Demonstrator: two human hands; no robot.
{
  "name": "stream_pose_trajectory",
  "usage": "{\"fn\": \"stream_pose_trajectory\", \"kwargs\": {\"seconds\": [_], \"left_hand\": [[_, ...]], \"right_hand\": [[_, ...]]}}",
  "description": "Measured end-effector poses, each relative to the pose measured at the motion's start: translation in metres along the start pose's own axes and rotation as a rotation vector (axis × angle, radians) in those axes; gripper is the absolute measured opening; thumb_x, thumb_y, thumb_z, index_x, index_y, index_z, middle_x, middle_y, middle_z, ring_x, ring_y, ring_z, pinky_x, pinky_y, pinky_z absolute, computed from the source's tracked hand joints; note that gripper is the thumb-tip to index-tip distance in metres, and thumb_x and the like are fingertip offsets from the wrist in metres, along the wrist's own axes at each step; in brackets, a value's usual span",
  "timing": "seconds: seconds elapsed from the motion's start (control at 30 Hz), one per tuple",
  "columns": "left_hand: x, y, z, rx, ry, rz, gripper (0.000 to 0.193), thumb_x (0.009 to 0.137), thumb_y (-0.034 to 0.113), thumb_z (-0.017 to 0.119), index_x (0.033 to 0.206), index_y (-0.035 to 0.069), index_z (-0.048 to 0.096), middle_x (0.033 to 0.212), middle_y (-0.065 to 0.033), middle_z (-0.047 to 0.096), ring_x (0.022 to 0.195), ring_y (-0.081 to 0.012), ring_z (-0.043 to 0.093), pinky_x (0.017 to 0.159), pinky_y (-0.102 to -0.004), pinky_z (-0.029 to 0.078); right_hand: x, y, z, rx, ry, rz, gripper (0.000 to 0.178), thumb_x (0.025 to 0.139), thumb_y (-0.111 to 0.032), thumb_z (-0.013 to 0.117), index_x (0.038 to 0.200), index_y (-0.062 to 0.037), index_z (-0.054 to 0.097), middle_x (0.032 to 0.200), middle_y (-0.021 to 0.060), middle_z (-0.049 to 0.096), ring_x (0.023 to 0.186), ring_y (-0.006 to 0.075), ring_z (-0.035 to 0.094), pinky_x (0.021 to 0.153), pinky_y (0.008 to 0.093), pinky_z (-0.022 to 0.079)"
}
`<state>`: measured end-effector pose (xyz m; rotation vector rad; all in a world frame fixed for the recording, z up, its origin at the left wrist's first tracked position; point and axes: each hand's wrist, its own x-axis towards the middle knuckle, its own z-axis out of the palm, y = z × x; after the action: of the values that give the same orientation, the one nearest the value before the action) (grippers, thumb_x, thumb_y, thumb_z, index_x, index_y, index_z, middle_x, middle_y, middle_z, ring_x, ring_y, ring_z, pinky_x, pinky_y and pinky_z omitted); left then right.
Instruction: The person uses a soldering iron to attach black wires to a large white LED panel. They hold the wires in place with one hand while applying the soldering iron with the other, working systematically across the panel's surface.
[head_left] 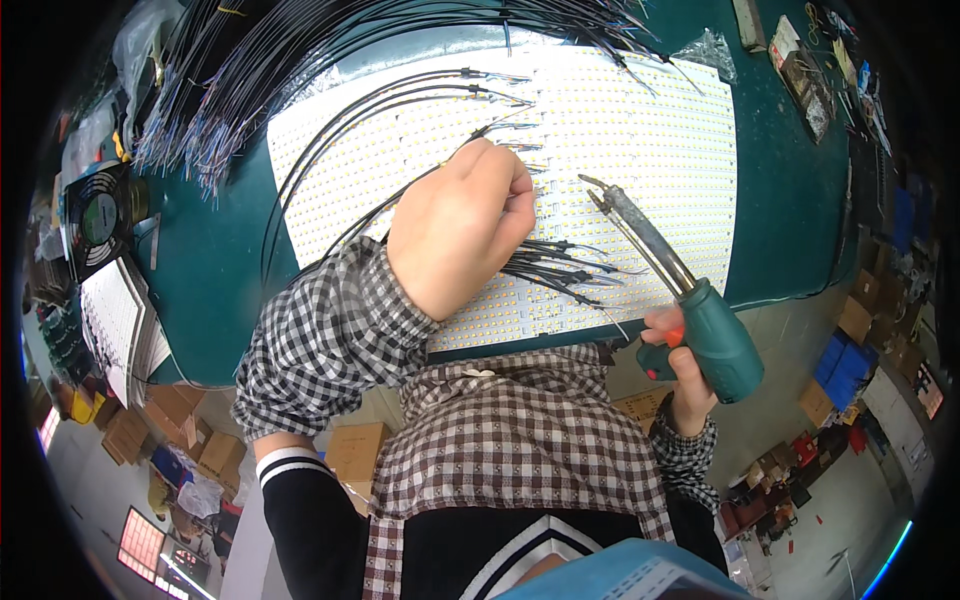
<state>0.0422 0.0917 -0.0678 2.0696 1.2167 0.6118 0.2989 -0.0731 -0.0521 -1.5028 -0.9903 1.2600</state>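
A large white LED board [640, 120] with rows of small yellow chips lies on the table. Over its middle, my left hand [462, 225] is closed with fingertips pinched. What it pinches is hidden behind the fingers. Black cables [385, 97] with thin stripped wire ends run across the board beside that hand, and a bunch of more cables [555, 265] lies just below it. My right hand [685, 375] grips a green soldering gun [722, 335] at the board's lower right. Its metal tip [592, 187] points up and left above the board, apart from my left hand.
A thick bundle of black cables [270, 60] with coloured wire ends spreads over the table's far left. A small black fan [100, 218] and a stack of papers [125, 320] stand at the left edge. A metal tray-like piece [803, 85] lies at the far right of the green tabletop [790, 210].
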Motion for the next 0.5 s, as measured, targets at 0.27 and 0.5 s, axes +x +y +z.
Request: {"fn": "stream_pose_trajectory", "kwargs": {"seconds": [0.27,0.5], "left_hand": [[0.000,0.001,0.004,0.029,0.042,0.012,0.012,0.084,0.002,0.071,0.089,0.004,0.059,0.084,-0.0114,0.062,0.069,-0.0306,0.065,0.061,-0.0389,0.053],[0.000,0.002,0.005,0.047,0.040,0.013,0.011,0.085,0.000,0.071,0.090,0.003,0.062,0.083,-0.0098,0.064,0.067,-0.0233,0.065,0.060,-0.0324,0.053]], "right_hand": [[-0.001,0.012,-0.011,-0.087,-0.057,-0.023,0.059,0.081,-0.017,0.088,0.128,0.0082,0.061,0.098,0.0123,0.076,0.088,0.0199,0.074,0.081,0.0326,0.057],[-0.006,0.019,-0.011,-0.050,-0.058,0.000,0.066,0.078,-0.008,0.089,0.133,0.0094,0.057,0.098,0.0134,0.076,0.090,0.0190,0.075,0.083,0.0315,0.059]]}}
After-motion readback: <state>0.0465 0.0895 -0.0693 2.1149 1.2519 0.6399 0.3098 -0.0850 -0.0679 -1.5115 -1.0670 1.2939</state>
